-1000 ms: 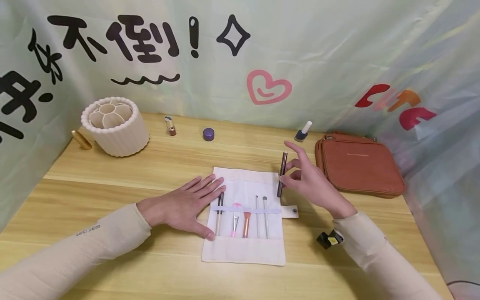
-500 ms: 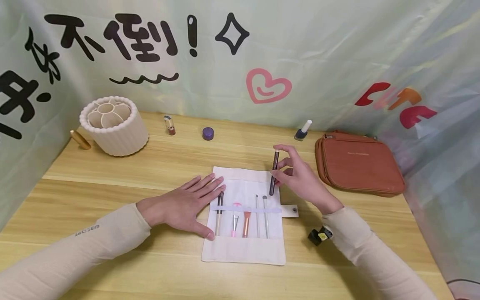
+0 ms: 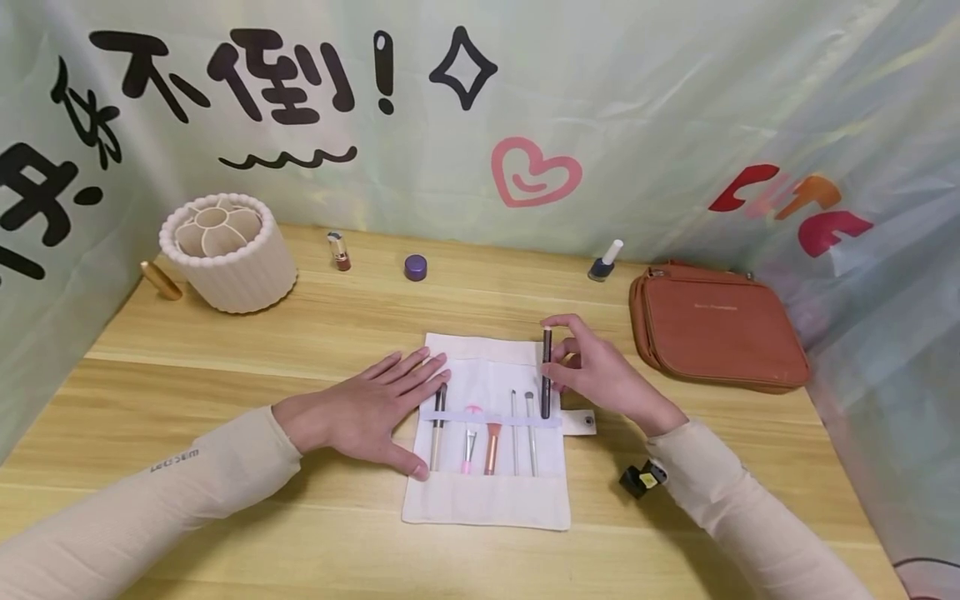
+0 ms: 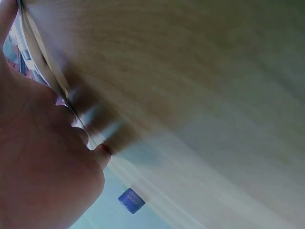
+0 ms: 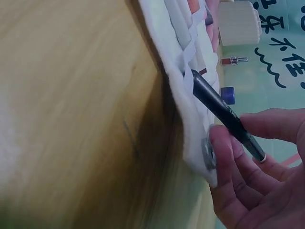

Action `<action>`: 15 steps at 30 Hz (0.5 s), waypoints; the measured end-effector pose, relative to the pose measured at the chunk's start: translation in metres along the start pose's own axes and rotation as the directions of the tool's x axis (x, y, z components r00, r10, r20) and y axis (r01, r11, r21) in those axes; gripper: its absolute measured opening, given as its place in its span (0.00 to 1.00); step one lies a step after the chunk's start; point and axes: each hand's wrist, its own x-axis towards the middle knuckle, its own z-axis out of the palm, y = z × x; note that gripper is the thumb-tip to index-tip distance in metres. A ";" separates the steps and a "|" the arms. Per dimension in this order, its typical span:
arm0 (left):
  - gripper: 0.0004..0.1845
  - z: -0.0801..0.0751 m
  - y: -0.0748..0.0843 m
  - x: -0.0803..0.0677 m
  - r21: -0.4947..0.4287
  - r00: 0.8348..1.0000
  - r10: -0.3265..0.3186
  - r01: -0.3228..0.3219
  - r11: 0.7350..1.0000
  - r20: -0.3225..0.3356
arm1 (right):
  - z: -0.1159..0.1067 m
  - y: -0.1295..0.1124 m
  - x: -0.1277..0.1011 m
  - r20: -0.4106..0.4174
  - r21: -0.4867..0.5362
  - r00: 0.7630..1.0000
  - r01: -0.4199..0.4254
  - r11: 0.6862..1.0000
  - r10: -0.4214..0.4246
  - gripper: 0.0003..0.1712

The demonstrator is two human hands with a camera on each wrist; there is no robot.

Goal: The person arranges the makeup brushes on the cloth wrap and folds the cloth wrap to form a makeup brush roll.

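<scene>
1. On the wooden table lies an unrolled cloth brush roll; four brushes sit under its elastic band.
2. Left hand lies flat on the roll's left edge; fingers straight and slightly spread.
3. Right hand pinches a dark pen-like stick between thumb and fingertips; its lower tip meets the band at the roll's right side.
4. Brown pouch sits near, to the right.

Matt cream cloth roll, glossy dark plastic pen, smooth pale wood-grain table, brown leather-look pouch.
</scene>
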 end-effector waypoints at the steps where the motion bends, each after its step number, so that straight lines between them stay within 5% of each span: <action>1: 0.67 0.000 0.000 0.000 0.003 1.000 -0.004 0.004 1.000 0.003 | 0.000 0.000 -0.001 0.000 -0.010 1.000 -0.002 1.000 0.002 0.34; 8: 0.66 -0.001 0.001 0.001 0.008 1.000 -0.001 0.001 1.000 0.009 | 0.000 0.001 -0.004 -0.016 -0.053 1.000 -0.025 0.998 0.024 0.27; 15: 0.67 -0.001 0.001 0.001 0.010 1.000 -0.004 0.004 1.000 0.007 | 0.002 0.000 -0.009 0.067 -0.151 0.998 0.002 0.989 0.008 0.10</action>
